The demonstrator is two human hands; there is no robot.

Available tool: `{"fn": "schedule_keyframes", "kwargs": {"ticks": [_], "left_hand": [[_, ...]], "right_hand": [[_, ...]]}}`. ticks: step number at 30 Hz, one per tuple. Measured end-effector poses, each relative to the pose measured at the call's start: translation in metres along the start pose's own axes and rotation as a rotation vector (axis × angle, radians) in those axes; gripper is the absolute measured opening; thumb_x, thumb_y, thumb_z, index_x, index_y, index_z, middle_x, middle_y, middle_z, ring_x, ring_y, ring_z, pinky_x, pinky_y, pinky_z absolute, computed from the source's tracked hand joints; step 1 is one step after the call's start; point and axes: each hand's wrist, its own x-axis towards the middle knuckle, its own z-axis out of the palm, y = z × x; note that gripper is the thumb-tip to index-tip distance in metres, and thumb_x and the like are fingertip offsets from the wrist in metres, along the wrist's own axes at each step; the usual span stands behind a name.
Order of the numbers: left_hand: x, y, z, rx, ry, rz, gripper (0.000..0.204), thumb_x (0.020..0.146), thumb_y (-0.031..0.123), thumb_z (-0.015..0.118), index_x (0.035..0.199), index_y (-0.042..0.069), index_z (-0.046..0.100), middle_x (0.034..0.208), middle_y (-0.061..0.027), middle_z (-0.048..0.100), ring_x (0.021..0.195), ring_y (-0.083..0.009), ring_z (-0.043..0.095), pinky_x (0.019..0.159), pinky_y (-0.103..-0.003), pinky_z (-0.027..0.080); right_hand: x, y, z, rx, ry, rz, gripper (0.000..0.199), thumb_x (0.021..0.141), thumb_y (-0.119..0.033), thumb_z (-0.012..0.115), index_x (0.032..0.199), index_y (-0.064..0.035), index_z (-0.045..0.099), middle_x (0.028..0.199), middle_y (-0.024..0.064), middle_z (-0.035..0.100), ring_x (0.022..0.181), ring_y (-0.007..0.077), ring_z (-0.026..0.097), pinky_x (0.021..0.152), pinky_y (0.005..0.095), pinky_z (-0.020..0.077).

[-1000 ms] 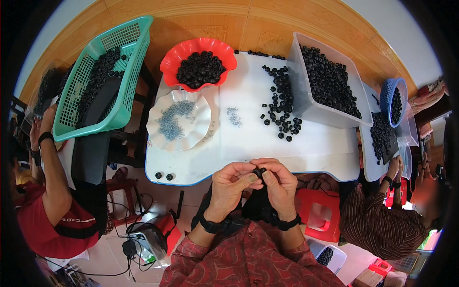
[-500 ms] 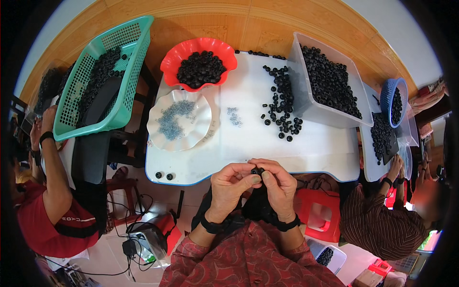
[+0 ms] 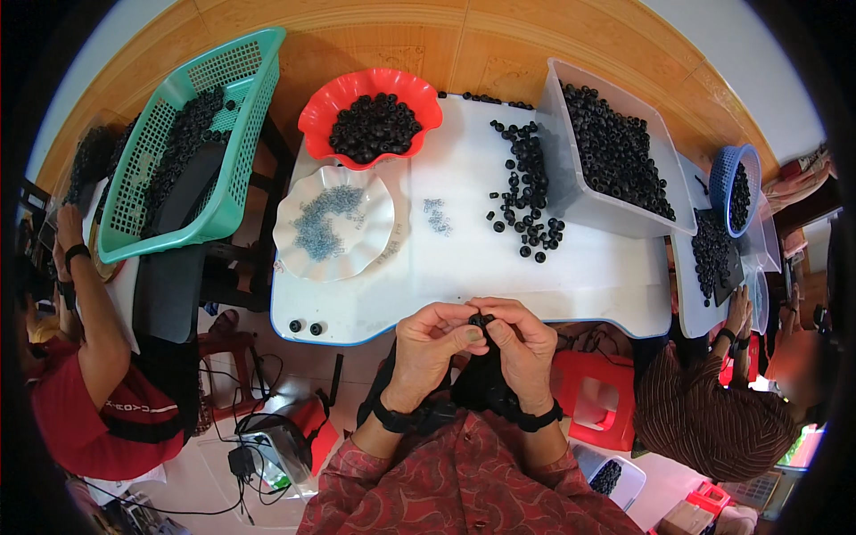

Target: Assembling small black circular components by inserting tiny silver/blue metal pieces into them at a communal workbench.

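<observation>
Just off the front edge of the white table [image 3: 499, 294], my two hands meet at the fingertips. My left hand [image 3: 428, 352] and my right hand [image 3: 524, 357] both pinch small black round plastic pieces [image 3: 481, 321], which look like two pieces held together; the fingers cover much of them. Two similar black pieces [image 3: 306, 328] stand by the table's front left corner. Beyond my hands, a white scalloped plate [image 3: 379, 241] holds many tiny clear-bluish bits, and a small patch of such bits [image 3: 436, 217] lies on the tabletop.
A red wavy bowl [image 3: 316, 116] and a clear plastic bin [image 3: 588, 201] hold black pieces, with more pieces [image 3: 526, 178] spilled beside the bin. A green basket [image 3: 236, 192] stands left. Co-workers sit at left [image 3: 98, 374] and right [image 3: 713, 410]. A red stool [image 3: 593, 401] is close by.
My hands stay almost in place, fingertips still on the black pieces. The left co-worker's hands have shifted slightly.
</observation>
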Motion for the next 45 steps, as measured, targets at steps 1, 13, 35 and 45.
{"fn": "schedule_keyframes", "kwargs": {"ticks": [1,13,35,45], "left_hand": [[0.000,0.000,-0.001,0.000,0.000,0.000,0.024,0.086,-0.007,0.067,0.110,-0.006,0.062,0.099,-0.0160,0.069,0.083,-0.0182,0.070,0.074,-0.032,0.063],[0.001,-0.001,-0.004,-0.114,-0.043,-0.046,0.026,0.087,-0.007,0.065,0.113,-0.005,0.062,0.100,-0.0158,0.069,0.085,-0.0189,0.070,0.076,-0.031,0.062],[0.000,0.000,-0.007,-0.152,-0.029,-0.014,0.022,0.093,-0.004,0.058,0.115,-0.007,0.062,0.105,-0.0181,0.068,0.089,-0.0225,0.070,0.082,-0.035,0.061],[0.000,-0.005,-0.012,-0.142,-0.030,-0.002,0.022,0.095,-0.001,0.058,0.115,-0.005,0.063,0.104,-0.0146,0.068,0.083,-0.0173,0.068,0.075,-0.033,0.062]], "right_hand": [[0.000,0.000,0.000,0.000,0.001,-0.005,0.013,0.093,-0.001,0.061,0.104,0.0028,0.066,0.115,0.0156,0.066,0.099,0.0173,0.064,0.086,0.0269,0.0521],[0.003,-0.010,0.005,-0.213,-0.008,-0.094,0.011,0.093,0.001,0.060,0.102,0.0031,0.064,0.113,0.0151,0.066,0.099,0.0190,0.065,0.084,0.0271,0.0534],[0.005,-0.004,0.006,-0.428,0.005,-0.237,0.013,0.089,0.005,0.062,0.102,0.0034,0.064,0.106,0.0155,0.068,0.093,0.0205,0.069,0.078,0.0275,0.0559],[0.003,-0.003,0.008,-0.421,-0.002,-0.222,0.012,0.092,0.003,0.060,0.103,0.0036,0.063,0.108,0.0143,0.067,0.093,0.0192,0.068,0.079,0.0264,0.0543]]}}
